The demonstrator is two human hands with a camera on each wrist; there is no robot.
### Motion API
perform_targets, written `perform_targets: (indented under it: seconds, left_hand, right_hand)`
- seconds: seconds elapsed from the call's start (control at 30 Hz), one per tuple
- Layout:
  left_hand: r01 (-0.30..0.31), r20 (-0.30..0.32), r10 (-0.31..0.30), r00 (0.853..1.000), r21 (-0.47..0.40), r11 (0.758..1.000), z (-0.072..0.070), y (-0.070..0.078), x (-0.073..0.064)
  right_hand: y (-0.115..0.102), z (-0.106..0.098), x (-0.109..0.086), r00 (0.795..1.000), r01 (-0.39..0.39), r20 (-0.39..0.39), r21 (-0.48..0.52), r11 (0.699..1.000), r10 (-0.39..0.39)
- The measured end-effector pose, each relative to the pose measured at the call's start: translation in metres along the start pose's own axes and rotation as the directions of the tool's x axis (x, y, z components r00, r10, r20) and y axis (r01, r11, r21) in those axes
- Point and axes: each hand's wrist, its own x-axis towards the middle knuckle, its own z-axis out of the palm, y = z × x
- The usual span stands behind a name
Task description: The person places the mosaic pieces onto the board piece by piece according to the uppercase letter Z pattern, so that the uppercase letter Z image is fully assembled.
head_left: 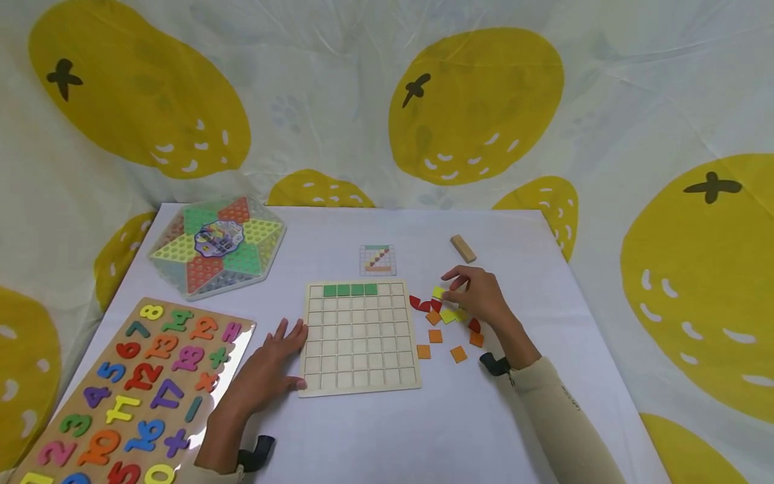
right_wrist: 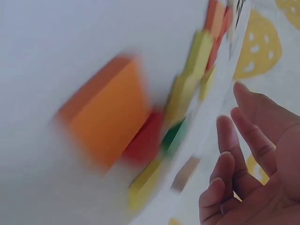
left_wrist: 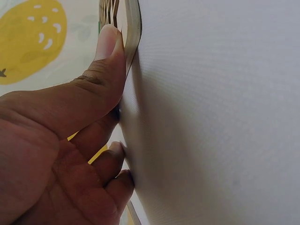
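Observation:
A wooden grid board [head_left: 359, 349] lies mid-table, with several green square tiles [head_left: 351, 290] in its top row. My left hand [head_left: 266, 366] rests at the board's left edge, fingers spread; in the left wrist view the thumb [left_wrist: 110, 47] touches the board's side [left_wrist: 133, 28]. Over the loose pieces right of the board hovers my right hand [head_left: 480, 296]. Its fingers [right_wrist: 228, 136] are loosely bent with nothing between them in the right wrist view. Beneath and around it lie yellow tiles [head_left: 447, 315], orange squares [head_left: 435, 336] and red curved pieces [head_left: 474, 325]. An orange tile [right_wrist: 110, 112] looms blurred nearby.
Behind the board lies a small pattern card [head_left: 377, 261]. A wooden block [head_left: 463, 249] sits at the back right. At left are a hexagonal star-patterned game board [head_left: 260, 232] and a number puzzle board [head_left: 136, 383]. A fruit-print cloth [head_left: 332, 101] hangs behind the table.

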Motion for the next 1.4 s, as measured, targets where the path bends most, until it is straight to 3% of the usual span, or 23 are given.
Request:
perform_targets:
  seconds: [0.3, 0.57, 0.77, 1.0, 1.4]
  left_hand:
    - [-0.007, -0.007, 0.007, 1.0, -0.002, 1.0, 0.0, -0.002, -0.001]
    - [-0.011, -0.008, 0.011, 1.0, -0.002, 1.0, 0.002, -0.001, 0.0]
    - [-0.006, -0.006, 0.006, 1.0, 0.009, 1.0, 0.0, 0.001, 0.0]
    - [0.006, -0.004, -0.006, 1.0, 0.001, 1.0, 0.002, 0.0, 0.001]
    - [0.008, -0.006, -0.008, 1.0, 0.004, 1.0, 0.003, 0.0, 0.002]
  right_hand:
    - [0.034, -0.013, -0.009, 0.996, -0.083, 0.037, -0.084, 0.993, 0.086]
    - [0.036, -0.011, -0.008, 0.995, -0.08, 0.056, -0.073, 0.994, 0.084]
    - [0.022, -0.008, -0.008, 0.999, -0.033, 0.018, -0.018, 0.999, 0.033]
    - [-0.008, 0.001, -0.004, 0.999, 0.03, 0.024, -0.013, 0.999, -0.03]
    - [-0.057, 0.04, 0.016, 0.984, 0.166, 0.061, 0.051, 0.985, -0.169]
